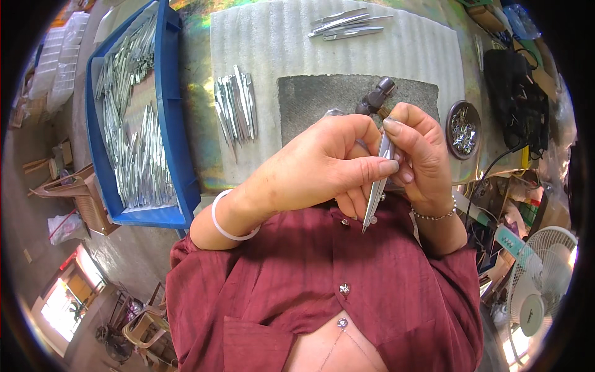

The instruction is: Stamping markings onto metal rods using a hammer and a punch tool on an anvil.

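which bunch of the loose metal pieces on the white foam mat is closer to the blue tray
The upright bunch of metal pieces at the white foam mat's left edge, right beside the blue tray. The other bunch lies crosswise at the mat's far edge, farther from the tray.

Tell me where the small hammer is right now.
In the head view the hammer lies on the dark grey pad at centre, just above the right hand, with the round dish of metal bits off to its right.
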Demonstrator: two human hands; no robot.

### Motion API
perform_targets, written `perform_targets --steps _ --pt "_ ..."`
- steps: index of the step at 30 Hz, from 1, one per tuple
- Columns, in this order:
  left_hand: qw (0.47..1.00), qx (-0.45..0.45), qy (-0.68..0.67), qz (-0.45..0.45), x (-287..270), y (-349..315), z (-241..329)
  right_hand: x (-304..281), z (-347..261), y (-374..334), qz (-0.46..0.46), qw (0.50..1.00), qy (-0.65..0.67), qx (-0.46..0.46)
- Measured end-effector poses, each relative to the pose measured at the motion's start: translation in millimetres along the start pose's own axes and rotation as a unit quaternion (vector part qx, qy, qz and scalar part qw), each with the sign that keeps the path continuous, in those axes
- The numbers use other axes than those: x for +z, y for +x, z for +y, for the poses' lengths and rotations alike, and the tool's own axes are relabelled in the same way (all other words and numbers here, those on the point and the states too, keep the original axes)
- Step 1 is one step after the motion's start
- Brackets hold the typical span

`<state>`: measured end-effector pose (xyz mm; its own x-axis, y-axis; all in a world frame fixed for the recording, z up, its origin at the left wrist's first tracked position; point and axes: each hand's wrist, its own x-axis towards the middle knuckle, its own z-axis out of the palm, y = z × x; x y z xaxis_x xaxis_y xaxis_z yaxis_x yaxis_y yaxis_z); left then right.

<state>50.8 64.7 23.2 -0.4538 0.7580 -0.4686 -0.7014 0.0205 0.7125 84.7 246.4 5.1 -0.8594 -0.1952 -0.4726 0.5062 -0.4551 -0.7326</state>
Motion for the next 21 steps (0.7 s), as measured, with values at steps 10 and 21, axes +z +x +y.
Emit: perform_targets --steps 10,21 --pt "1.0 -0.005 -0.01 -0.001 -3 5 2 -2 -2 4 0.006 1.0 0.004 0.005" --pt "0.976 0.186 -0.027 0.106 -6 -6 -4 -42 -82 29 0.077 0.926 -0.311 -0.2"
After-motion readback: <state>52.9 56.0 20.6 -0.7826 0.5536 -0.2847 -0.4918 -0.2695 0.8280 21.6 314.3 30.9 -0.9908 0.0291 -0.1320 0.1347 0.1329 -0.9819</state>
